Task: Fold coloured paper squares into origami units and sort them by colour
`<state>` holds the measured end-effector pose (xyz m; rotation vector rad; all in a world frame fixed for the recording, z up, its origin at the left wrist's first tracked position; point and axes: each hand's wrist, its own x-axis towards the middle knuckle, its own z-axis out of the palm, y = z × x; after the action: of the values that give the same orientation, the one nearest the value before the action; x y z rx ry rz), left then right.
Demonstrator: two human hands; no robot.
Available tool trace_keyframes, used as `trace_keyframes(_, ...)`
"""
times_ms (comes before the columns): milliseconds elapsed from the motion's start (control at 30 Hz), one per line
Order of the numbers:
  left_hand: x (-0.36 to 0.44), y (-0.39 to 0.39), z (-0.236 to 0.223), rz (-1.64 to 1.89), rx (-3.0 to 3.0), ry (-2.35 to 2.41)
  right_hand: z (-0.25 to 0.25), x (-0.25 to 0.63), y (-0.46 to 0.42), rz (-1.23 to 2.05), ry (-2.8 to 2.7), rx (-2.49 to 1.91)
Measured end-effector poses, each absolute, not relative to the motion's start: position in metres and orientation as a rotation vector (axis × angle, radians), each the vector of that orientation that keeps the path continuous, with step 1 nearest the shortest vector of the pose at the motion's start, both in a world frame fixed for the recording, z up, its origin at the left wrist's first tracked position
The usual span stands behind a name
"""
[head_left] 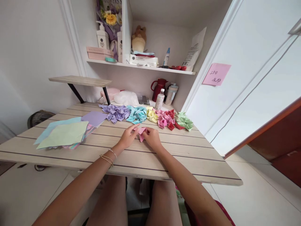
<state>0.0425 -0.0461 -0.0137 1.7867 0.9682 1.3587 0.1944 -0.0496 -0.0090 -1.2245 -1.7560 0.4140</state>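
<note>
Pink folded paper [142, 135] sits between the two hands over the middle of the wooden table [188, 157], its points showing between the fingers. The left hand [128, 138] grips its left side with thumb and fingers, bands around the wrist; the right hand [152, 138] pinches its right side, fingers curled.

Just beyond, folded paper pieces lie in a row by colour: purple pieces [116, 113] at the left, then blue pieces [136, 114], yellow pieces [152, 115], pink and red ones mixed, and green pieces [185, 121] at the right. Flat sheets overlap on the table's left part, a pale green sheet [64, 135] nearest and a purple sheet [94, 118] farther off. Behind the row stand a clear bottle [160, 99] and a dark red jug [159, 89].
</note>
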Motion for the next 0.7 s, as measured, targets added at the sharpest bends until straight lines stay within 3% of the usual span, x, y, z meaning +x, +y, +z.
trace_keyframes(167,0.04,-0.038,-0.023,1.389,1.541,0.926,-0.012,0.195,-0.047,0.427,-1.779,-1.204)
trace_keyframes(300,0.036,-0.037,-0.023,1.499,1.688,1.117,-0.012,0.194,-0.048,0.426,-1.815,-1.156)
trace_keyframes(600,0.041,-0.048,-0.018,1.209,1.814,0.994,-0.011,0.197,-0.047,0.525,-1.742,-1.199)
trace_keyframes(700,0.039,-0.046,-0.02,1.214,1.731,0.98,-0.015,0.198,-0.043,0.691,-1.62,-1.14)
